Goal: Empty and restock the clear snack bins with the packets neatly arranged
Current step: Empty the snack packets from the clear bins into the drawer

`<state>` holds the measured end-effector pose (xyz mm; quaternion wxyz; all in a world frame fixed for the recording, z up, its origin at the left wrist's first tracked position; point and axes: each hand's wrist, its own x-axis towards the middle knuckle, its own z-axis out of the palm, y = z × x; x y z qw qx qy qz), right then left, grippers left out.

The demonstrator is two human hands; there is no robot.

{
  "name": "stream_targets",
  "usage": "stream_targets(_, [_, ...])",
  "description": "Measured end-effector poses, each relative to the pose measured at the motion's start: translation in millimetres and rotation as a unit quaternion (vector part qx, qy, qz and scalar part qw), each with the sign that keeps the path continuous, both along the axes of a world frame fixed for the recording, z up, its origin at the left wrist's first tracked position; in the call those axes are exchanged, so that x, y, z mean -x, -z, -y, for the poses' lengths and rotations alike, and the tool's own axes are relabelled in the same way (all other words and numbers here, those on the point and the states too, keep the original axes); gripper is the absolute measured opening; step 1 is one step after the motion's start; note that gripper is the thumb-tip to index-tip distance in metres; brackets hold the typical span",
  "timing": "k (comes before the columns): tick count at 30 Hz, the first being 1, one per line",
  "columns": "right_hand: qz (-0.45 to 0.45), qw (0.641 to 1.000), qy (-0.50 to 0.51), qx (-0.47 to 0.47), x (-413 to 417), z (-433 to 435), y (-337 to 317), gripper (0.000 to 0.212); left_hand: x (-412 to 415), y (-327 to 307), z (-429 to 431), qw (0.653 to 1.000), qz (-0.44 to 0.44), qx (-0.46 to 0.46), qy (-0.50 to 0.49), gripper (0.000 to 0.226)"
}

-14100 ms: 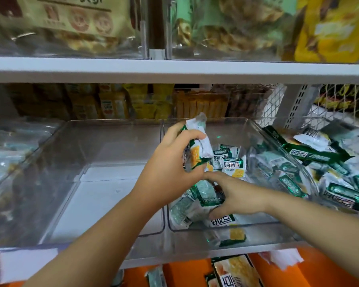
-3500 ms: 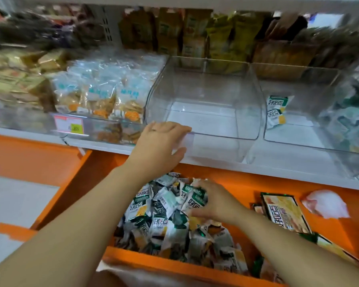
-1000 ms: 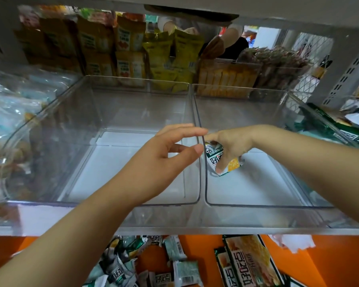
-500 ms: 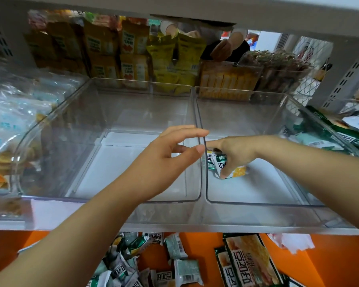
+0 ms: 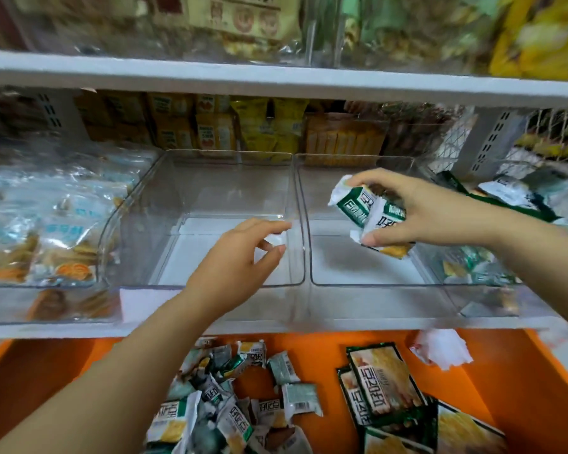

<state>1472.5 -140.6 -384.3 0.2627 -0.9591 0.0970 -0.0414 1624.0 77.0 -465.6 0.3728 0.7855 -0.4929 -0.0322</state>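
A: Left hand [image 5: 240,257]?
B: Centre frame, over the left clear bin [image 5: 223,188]. Fingers loosely spread, nothing held.
A: Right hand [image 5: 417,217]?
B: Right of centre, above the right clear bin [image 5: 358,267]. Fingers curled around green-and-white packets [image 5: 358,208]. Loose packets [image 5: 230,407] lie on the orange ledge [image 5: 322,358], lower centre.

Green-white packets [image 5: 369,213] in right hand [image 5: 417,213] over clear bin [image 5: 368,283]

Packet pile [image 5: 210,411] partly beyond bottom edge.
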Motion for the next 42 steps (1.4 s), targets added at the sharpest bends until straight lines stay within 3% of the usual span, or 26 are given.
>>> stream_targets(4, [0.009,0.998,-0.046,-0.048,39.2,-62.3,-1.8,0.071,0.9,-4.5,-61.3,0.994,0.066,-0.073,-0.038,0.033])
stream_targets(10, [-0.107,0.979,-0.124,-0.12,33.8,-141.7,71.5,0.072,-6.1,0.0,-136.0,0.98,0.095,-0.153,-0.086,0.038])
stream_targets(19, [-0.24,0.949,-0.059,-0.196,-38.3,-204.8,224.4,0.074,-13.5,11.3,-149.9,0.978,0.105,-0.156,-0.092,0.048])
stream_targets(23, [-0.215,0.954,-0.04,-0.203,-58.0,-222.1,259.1,0.085,-16.3,13.6,-148.8,0.978,0.111,-0.151,-0.09,0.049])
stream_targets(27, [-0.191,0.958,-0.045,-0.209,-75.5,-229.0,260.5,0.1,-16.1,13.6,-147.0,0.979,0.114,-0.147,-0.088,0.049])
stream_targets(30, [-0.197,0.955,-0.053,-0.214,-75.4,-220.8,248.4,0.099,-14.8,14.0,-146.4,0.978,0.116,-0.149,-0.088,0.049])
stream_targets(36, [-0.213,0.956,-0.049,-0.195,-33.5,-196.1,201.6,0.064,1.9,16.4,-139.2,0.967,0.131,-0.179,-0.127,0.053])
stream_targets(42, [-0.119,0.981,-0.043,-0.149,27.6,-163.2,133.9,0.041,36.6,6.1,-114.9,0.977,0.143,-0.127,-0.096,0.04])
